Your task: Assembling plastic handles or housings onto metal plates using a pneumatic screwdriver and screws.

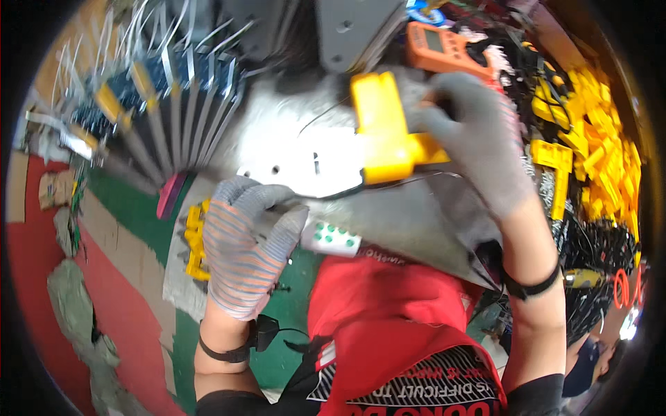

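Working over a grey metal sheet (pixel 416 222), right hand (pixel 479 139) clamped on yellow tool (pixel 381 128), left hand (pixel 243 243) open, green-red floor (pixel 125 277).

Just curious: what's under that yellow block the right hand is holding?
A grey metal plate lies under the yellow block. The block and right hand cover whatever lies directly beneath.

Striped knit glove on left hand (pixel 244 246), grey glove on right hand (pixel 479 142), black wristbands, red apron.
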### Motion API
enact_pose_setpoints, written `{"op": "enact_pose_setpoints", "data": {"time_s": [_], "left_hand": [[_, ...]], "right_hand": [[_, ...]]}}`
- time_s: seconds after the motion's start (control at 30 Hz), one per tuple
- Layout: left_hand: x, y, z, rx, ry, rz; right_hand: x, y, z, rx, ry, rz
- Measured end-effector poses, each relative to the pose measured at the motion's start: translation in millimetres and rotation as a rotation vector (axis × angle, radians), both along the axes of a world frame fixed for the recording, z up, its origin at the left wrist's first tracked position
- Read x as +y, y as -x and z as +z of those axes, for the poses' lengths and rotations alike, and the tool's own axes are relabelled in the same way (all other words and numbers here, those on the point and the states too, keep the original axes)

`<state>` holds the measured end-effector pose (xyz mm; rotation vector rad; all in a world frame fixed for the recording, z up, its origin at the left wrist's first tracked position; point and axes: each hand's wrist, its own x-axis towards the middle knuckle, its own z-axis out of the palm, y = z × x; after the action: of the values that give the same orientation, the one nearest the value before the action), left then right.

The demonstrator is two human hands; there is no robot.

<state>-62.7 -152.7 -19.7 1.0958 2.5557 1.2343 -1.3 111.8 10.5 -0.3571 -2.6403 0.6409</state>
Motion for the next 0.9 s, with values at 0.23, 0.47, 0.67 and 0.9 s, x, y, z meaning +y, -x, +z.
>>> {"op": "enact_pose_setpoints", "data": {"time_s": [0.23,0.47,0.67,0.9], "left_hand": [[45.8,13.0,2.4,0.194,0.019,-0.057],[150.7,-16.4,2.4,0.305,0.137,-0.467],[86.3,-66.5,55.9,0.461,-0.128,-0.440],[-96.1,-18.4,28.7,-0.826,0.127,-0.209]], "right_hand": [[29.0,-5.0,45.9,-0.177,0.092,0.321],[133.2,35.5,78.2,-0.525,-0.616,-0.100],[139.0,-48.7,122.0,0.083,0.000,0.091],[18.9,61.5,94.6,0.182,-0.225,0.240]]}}
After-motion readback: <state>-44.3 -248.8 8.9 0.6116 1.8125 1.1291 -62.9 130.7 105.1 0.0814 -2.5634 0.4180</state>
